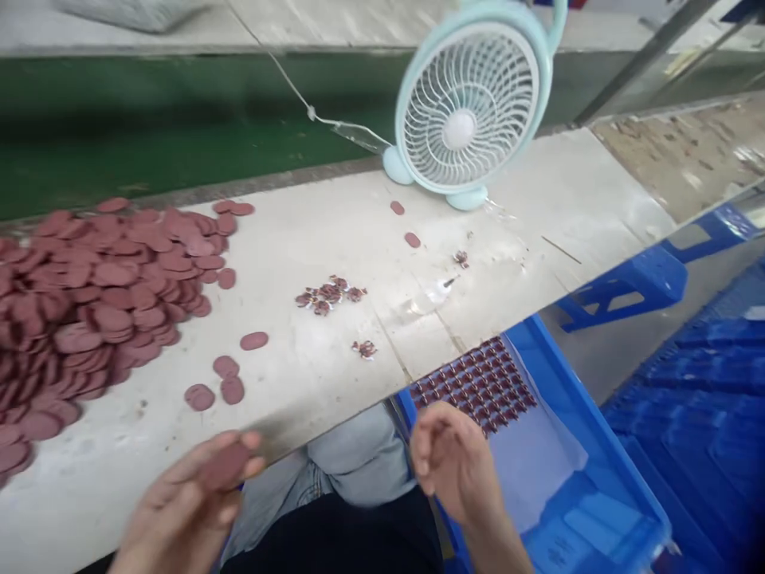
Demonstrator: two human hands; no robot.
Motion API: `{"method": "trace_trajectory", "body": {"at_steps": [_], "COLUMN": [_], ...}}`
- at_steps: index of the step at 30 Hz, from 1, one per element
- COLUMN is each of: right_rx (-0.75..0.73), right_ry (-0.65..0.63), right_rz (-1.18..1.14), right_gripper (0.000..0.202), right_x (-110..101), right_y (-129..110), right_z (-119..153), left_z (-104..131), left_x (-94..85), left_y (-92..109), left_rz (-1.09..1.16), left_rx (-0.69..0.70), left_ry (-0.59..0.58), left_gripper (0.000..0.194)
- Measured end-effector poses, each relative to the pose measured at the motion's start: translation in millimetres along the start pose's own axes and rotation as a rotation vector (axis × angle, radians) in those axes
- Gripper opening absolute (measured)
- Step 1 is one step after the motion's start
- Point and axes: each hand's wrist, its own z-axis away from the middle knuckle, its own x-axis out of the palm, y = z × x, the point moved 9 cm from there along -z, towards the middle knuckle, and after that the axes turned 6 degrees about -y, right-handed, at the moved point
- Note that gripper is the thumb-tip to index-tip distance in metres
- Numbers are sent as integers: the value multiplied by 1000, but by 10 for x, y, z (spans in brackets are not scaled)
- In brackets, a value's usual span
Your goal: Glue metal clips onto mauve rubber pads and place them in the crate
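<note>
My left hand [179, 502] is closed on a reddish-brown oval disc [224, 466], pinched between thumb and fingers at the front edge of the bench. My right hand [457, 462] has loosely curled fingers with the palm partly showing and nothing visible in it. It hovers beside the blue plastic crate [598, 430]. Rows of small dark red pieces with shiny parts [478, 383] stand on a white sheet [526, 478] inside that crate. On the bench lie a small cluster of similar dark red and shiny pieces [328, 295] and a single one [364, 349].
A large heap of oval discs [119, 295] covers the left of the white bench [287, 239], with several loose discs in front. A light blue fan [460, 127] stands at the back. A clear tube with a dark tip [427, 299] lies mid-bench. Blue stools [633, 279] stand right.
</note>
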Motion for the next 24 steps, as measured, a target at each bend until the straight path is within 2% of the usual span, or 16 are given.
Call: {"method": "trace_trajectory", "body": {"at_steps": [2, 4, 6, 8, 10, 13, 15, 17, 19, 21, 24], "right_rx": [2, -2, -41, -55, -39, -48, -171, -245, -334, -430, -481], "right_ry": [-162, -327, -425, -453, -468, -432, -256, -120, -65, -66, -87], "right_rz": [-255, -860, -1227, -1283, -1247, -1079, -675, -376, -176, -66, 27], "right_gripper": [82, 83, 76, 54, 39, 36, 35, 30, 29, 29, 28], "right_x": [431, 702, 732, 671, 667, 797, 819, 885, 975, 1038, 1004], "right_y": [-212, -473, -765, -963, -1070, -1054, -974, -877, -826, -828, -868], "right_z": [-376, -778, -1143, -1378, -1401, -1070, -738, -403, -159, -42, -50], "left_z": [57, 107, 137, 139, 107, 21, -32, -66, -82, -84, -83], "left_x": [241, 459, 624, 737, 804, 874, 922, 970, 1006, 1032, 1060], "left_y": [-125, -239, -322, -375, -411, -460, -505, -552, -590, -613, -604], "left_rz": [54, 114, 177, 231, 272, 337, 380, 418, 450, 473, 494], "left_rx": [-27, -66, -100, -122, -127, -115, -110, -108, -107, -111, -108], "left_ry": [-33, -83, -155, -238, -307, -384, -428, -463, -479, -488, -506], "left_gripper": [48, 44, 41, 40, 36, 31, 29, 29, 29, 28, 28]}}
